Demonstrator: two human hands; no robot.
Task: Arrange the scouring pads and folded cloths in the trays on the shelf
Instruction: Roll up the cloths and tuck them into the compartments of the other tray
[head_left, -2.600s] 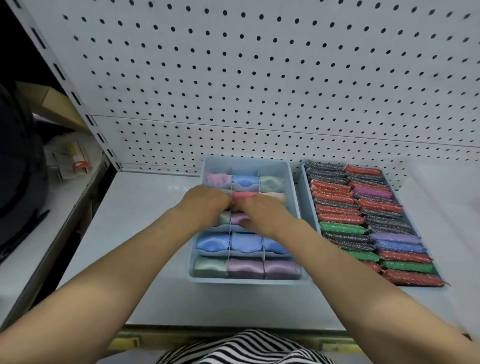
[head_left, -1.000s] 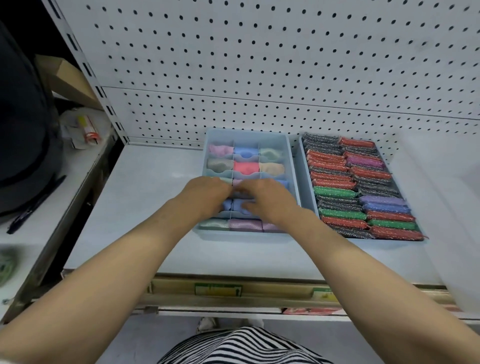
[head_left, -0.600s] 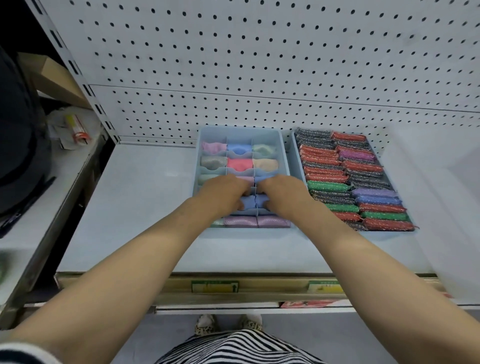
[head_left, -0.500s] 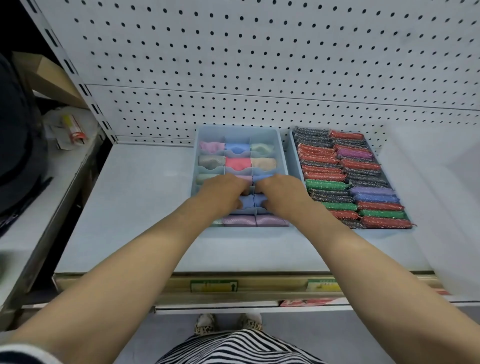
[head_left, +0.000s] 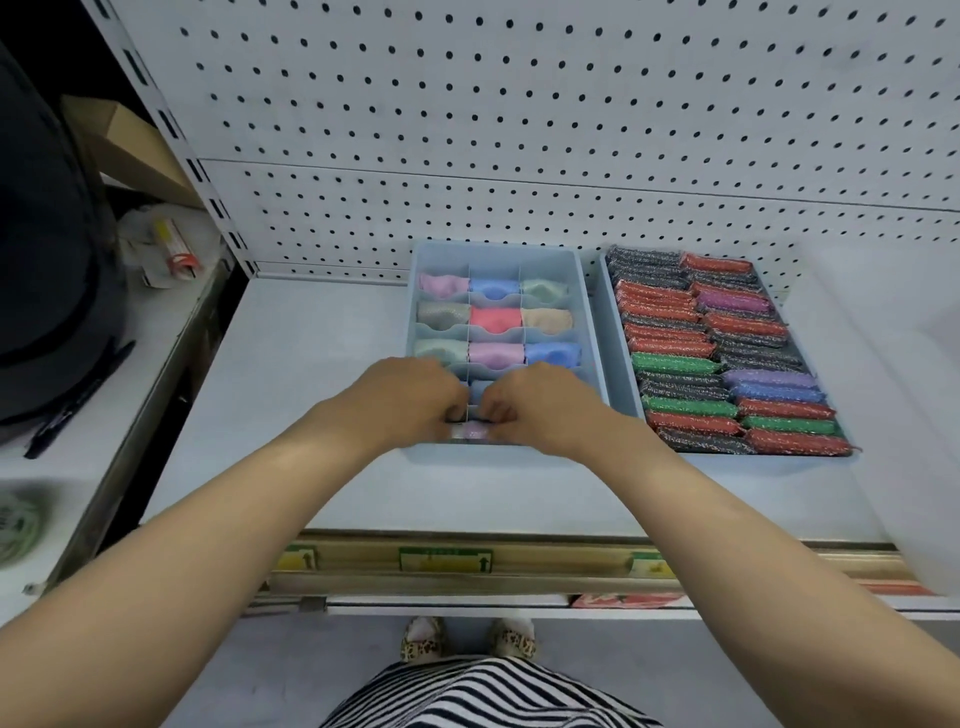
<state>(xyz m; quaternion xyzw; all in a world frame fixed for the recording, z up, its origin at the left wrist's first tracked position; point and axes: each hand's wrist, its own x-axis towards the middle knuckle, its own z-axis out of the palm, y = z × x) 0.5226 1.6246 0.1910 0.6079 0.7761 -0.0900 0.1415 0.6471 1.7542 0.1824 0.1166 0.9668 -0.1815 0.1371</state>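
A pale blue divided tray (head_left: 586, 312) stands on the shelf, with folded cloths (head_left: 495, 318) in pink, blue, green, red and beige in its compartments. My left hand (head_left: 405, 400) and my right hand (head_left: 540, 405) are side by side over its front rows. Their curled fingers meet on a lilac folded cloth (head_left: 471, 430) in the front middle compartment. The fingertips and the other front cloths are hidden. To the right, a second tray (head_left: 615, 338) holds two columns of glittery scouring pads (head_left: 727, 364) in red, grey, green, purple and blue.
A white pegboard wall (head_left: 519, 130) backs the white shelf (head_left: 311, 353). A translucent white bin (head_left: 893, 374) stands at the right. On the left sit a large dark object (head_left: 47, 260), a cardboard box (head_left: 124, 145) and a pen (head_left: 78, 400). Price labels (head_left: 445, 560) line the shelf's front edge.
Both hands have slid from the fourth row of the divided tray down to its front row, and their fingers have closed on the lilac cloth. The third-row cloths are now uncovered.
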